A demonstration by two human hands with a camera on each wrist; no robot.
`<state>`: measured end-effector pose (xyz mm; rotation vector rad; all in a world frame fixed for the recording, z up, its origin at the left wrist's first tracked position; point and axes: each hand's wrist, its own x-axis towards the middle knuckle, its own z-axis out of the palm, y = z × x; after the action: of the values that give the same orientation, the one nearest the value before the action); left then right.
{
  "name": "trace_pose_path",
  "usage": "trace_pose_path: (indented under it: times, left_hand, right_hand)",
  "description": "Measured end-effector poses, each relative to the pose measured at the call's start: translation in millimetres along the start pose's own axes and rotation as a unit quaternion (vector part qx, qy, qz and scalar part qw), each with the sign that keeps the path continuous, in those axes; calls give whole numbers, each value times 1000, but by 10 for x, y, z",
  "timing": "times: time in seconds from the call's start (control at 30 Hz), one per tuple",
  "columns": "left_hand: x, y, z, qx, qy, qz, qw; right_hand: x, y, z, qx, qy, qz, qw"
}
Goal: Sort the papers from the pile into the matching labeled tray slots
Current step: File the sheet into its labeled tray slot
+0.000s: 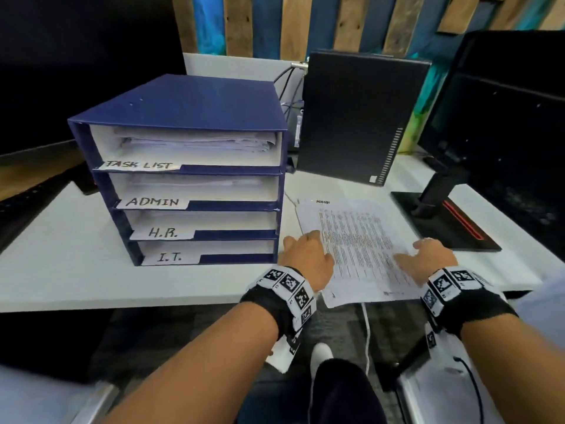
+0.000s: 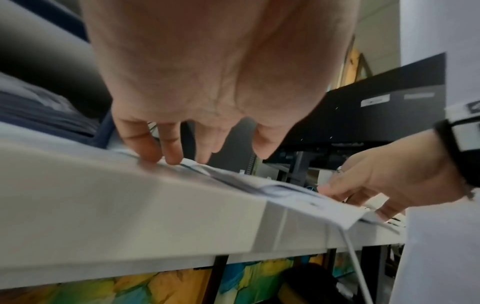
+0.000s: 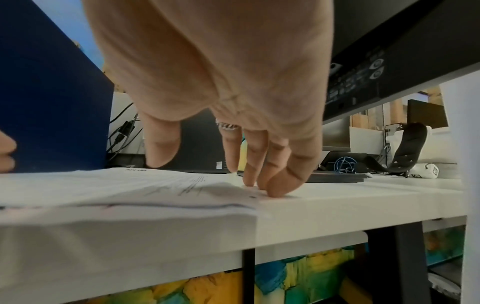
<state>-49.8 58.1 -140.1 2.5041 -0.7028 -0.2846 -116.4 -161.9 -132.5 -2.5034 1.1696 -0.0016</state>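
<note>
A blue tray stack (image 1: 195, 105) stands on the white table (image 1: 61, 270), with slots labelled TASK LIST (image 1: 140, 164), ADMIN (image 1: 153, 202), H.R. (image 1: 162, 232) and I.T. (image 1: 169, 257); each holds white sheets. Right of it lies the paper pile (image 1: 357, 240), (image 3: 130, 185), printed with dense text, its near edge overhanging the table front. The short heading on the top sheet is too blurred to read. My left hand (image 1: 308, 252), (image 2: 207, 152) rests its straight fingertips (image 2: 155, 154) on the pile's left edge. My right hand (image 1: 426, 258), (image 3: 218, 174) touches the right edge with its fingertips (image 3: 278, 189), thumb lifted.
A black computer tower (image 1: 360, 117) stands behind the pile. A monitor stand base (image 1: 452, 228) lies close to the pile's right, under a dark monitor (image 1: 504, 102). Another dark screen (image 1: 76, 71) is at the far left. A white cable (image 1: 367, 325) hangs off the table front.
</note>
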Motion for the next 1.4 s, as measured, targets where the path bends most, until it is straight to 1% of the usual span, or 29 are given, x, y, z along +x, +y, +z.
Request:
trace_pose_path:
  times: [0.03, 0.1, 0.17, 0.23, 0.27, 0.33, 0.4, 0.53, 0.6, 0.7, 0.8, 0.87, 0.97, 1.1, 1.17, 1.27, 1.33, 1.4]
  left_hand:
    - [41, 11, 39, 29, -25, -18, 999]
    - [107, 32, 102, 76, -70, -26, 994]
    - [153, 62, 133, 113, -101, -18, 988]
    - [180, 56, 170, 130, -116, -8, 985]
    - [183, 38, 198, 129, -111, -3, 985]
    - [191, -21, 264, 119, -90, 3, 989]
    - [212, -72, 327, 104, -88, -11, 991]
    - [252, -40, 382, 106, -90, -45, 989]
    - [238, -22, 380, 115, -85, -51, 988]
    - [227, -46, 377, 115, -86, -39, 989]
    - [227, -81, 325, 73, -98, -20, 992]
    - [216, -110, 301, 46, -101, -18, 994]
    - [205, -127, 324, 18, -72, -21, 997]
    - [251, -95, 355, 12, -71, -47, 996]
    - [261, -83, 372, 19, -67, -58, 996]
    - [274, -105, 405, 35, -67, -66, 995]
    - [280, -101, 427, 111, -95, -50, 988]
    - [309, -98, 419, 160, -100, -35, 981]
  right_hand:
    - [29, 56, -17, -11, -21, -3, 1000]
    - [98, 108, -24, -6, -45, 1, 999]
    - [174, 119, -26, 43, -48, 17, 998]
    - [224, 129, -47, 102, -42, 28, 993]
    - [255, 143, -56, 114, -42, 33, 992]
    - [240, 136, -121, 102, -44, 37, 993]
    - [270, 162, -175, 103, -40, 69, 992]
    - [260, 317, -291, 33, -46, 91, 994]
    - [275, 388, -317, 52, -28, 95, 994]
    - [243, 385, -314, 70, -25, 89, 993]
    - [205, 297, -276, 106, -23, 49, 993]
    - [190, 245, -248, 111, -27, 34, 993]
    - [165, 226, -226, 111, -41, 40, 992]
    - [123, 273, -207, 156, -16, 58, 986]
    - [115, 260, -238, 159, -17, 66, 985]
    - [161, 262, -317, 131, -1, 71, 989]
    - [224, 316, -325, 113, 14, 70, 991]
    - [281, 387, -311, 108, 45, 79, 990]
